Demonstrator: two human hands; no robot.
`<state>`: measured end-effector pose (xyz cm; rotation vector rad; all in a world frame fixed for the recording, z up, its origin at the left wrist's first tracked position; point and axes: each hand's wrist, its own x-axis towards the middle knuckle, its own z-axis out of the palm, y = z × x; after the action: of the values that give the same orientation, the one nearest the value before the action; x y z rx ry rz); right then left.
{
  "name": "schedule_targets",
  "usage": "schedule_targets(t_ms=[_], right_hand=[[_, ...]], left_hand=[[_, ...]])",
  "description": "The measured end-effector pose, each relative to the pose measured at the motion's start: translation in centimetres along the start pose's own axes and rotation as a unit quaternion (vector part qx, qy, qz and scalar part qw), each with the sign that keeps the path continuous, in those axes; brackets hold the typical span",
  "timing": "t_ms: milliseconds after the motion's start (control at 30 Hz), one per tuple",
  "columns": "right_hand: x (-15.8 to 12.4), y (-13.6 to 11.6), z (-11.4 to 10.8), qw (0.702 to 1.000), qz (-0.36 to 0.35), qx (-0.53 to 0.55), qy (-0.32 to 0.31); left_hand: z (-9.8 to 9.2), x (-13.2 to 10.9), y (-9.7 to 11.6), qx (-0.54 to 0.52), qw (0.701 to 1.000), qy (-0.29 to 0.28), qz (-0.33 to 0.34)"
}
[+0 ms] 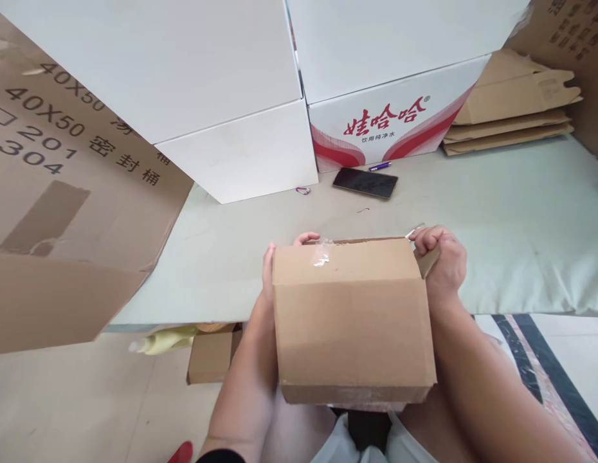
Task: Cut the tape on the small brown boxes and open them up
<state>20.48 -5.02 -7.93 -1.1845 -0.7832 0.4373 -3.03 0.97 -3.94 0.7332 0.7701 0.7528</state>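
Note:
A small brown cardboard box (354, 331) is tilted towards me above my lap. A crumpled scrap of clear tape (323, 252) clings to its upper flap. My left hand (269, 273) grips the box's left side; its fingertips show past the upper edge, the rest is hidden behind the cardboard. At the right upper corner my right hand (443, 257) is closed, fingers curled over a bent side flap (427, 260). A thin pale sliver (415, 230) sticks out by those fingers; I cannot make out what it is.
On the pale-covered table (511, 225) lie a black phone (365, 182), a purple pen (380, 166) and a small purple clip (303, 190). White cartons (260, 151) stand behind, folded cardboard (511, 96) at the right. A large brown carton (77, 212) fills the left. Below sits a yellow bottle (168, 339).

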Motion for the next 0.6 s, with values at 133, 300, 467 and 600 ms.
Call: schedule_targets(t_ms=[133, 300, 467, 600], right_hand=[[0.0, -0.1, 0.0, 1.0, -0.003, 0.01, 0.017], [0.0, -0.2, 0.6, 0.999, -0.001, 0.025, 0.035], [0.2, -0.7, 1.0, 0.996, -0.015, 0.056, 0.072], [0.7, -1.1, 0.6, 0.991, -0.021, 0.045, 0.126]], left_hand=[[0.5, -0.8, -0.3, 0.02, 0.999, -0.014, 0.042], [-0.4, -0.4, -0.5, 0.032, 0.99, 0.013, 0.138], [-2.0, 0.2, -0.4, -0.002, 0.991, 0.056, 0.125], [-2.8, -0.1, 0.2, 0.05, 0.996, 0.051, 0.057]])
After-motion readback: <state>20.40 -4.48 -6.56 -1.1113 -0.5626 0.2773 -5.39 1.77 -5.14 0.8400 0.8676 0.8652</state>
